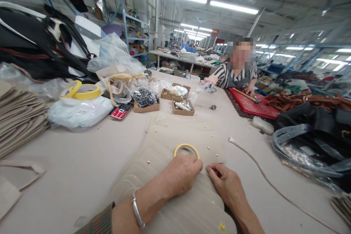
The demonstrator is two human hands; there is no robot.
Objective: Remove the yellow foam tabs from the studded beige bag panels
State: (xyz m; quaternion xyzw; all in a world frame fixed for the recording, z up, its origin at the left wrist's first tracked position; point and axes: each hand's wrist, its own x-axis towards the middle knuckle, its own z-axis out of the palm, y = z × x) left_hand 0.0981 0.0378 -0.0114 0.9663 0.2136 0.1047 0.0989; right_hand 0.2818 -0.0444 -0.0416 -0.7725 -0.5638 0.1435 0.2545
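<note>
A fanned stack of beige panels (164,146) lies in front of me, with small gold studs on the upper pieces. Over it my left hand (182,175) is closed, its fingers curled round the lower side of a roll of yellow tape (187,146); part of the roll is hidden behind the knuckles. My right hand (226,181) pinches thumb and finger together just to the right of the left fingertips, close above the panels. What sits in that pinch is too small to make out. A scrap of yellow tape (222,226) sticks to the lowest panel.
Beyond the panels stand small cardboard boxes (146,108) of hardware, beside a red phone (121,111). Tape rolls (87,91) rest on a white bag at left. Across the table, a co-worker (238,69) leans by a red board (253,102). A thin cord (257,164) and black bags (315,131) lie right.
</note>
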